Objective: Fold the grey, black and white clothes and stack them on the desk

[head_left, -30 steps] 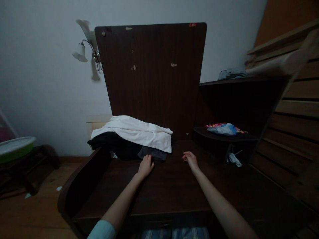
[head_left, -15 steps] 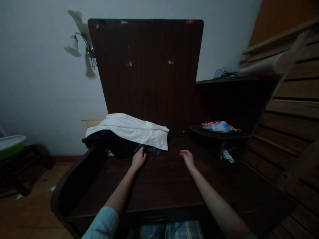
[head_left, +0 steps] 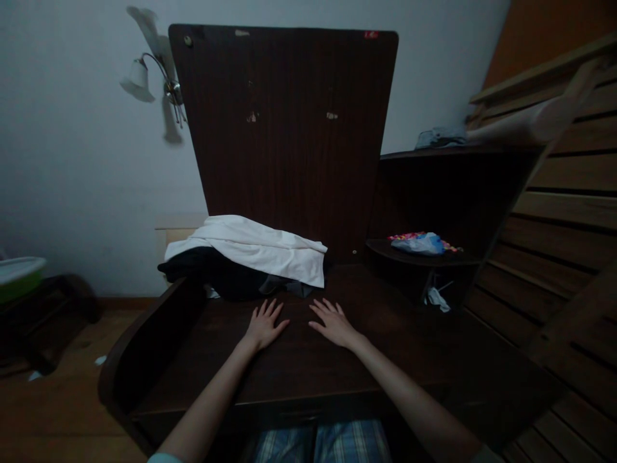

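Both palms face down on the dark wooden desk [head_left: 308,366]. My left hand [head_left: 264,326] lies with fingers spread, holding nothing, just in front of a pile of clothes. Likewise flat and spread, my right hand [head_left: 333,323] rests a short way to its right, also holding nothing. On top of the pile at the back left is a white folded cloth garment [head_left: 270,247]. Beneath it lies a black garment [head_left: 226,276], and a dark grey piece of cloth [head_left: 294,287] pokes out near my fingertips.
A tall dark panel [head_left: 289,135] rises behind the desk. To the right, a corner shelf [head_left: 385,251] carries a plastic bag [head_left: 419,244]; a slatted wooden frame [head_left: 569,238] leans beyond it. At left stand a wall lamp [head_left: 139,80] and a green-and-white basin [head_left: 22,280].
My left hand has let go of the dark cloth's edge and opened flat on the desk. My right hand has come down and moved left, its fingers now spread.
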Available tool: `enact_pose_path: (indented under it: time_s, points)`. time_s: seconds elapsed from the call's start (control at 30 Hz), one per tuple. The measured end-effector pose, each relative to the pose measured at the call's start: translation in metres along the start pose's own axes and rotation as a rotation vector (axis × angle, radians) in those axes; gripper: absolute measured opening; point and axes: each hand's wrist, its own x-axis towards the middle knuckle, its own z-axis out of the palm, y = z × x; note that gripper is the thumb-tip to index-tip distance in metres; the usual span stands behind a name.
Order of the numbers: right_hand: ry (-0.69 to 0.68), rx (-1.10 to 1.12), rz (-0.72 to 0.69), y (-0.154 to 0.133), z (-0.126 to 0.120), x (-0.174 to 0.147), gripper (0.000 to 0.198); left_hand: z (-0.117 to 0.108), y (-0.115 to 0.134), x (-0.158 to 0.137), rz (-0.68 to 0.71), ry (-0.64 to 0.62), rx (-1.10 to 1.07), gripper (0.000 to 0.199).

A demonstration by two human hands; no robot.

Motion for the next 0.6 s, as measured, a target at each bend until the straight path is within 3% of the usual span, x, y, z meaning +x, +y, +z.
enact_pose_path:
  time_s: [0.6]
  points:
    - [-0.041, 0.016, -0.002, -0.0011, -0.0067, -0.0030, 0.070, -0.0005, -0.0010, -0.0020, 0.009, -0.043, -0.051, 0.066]
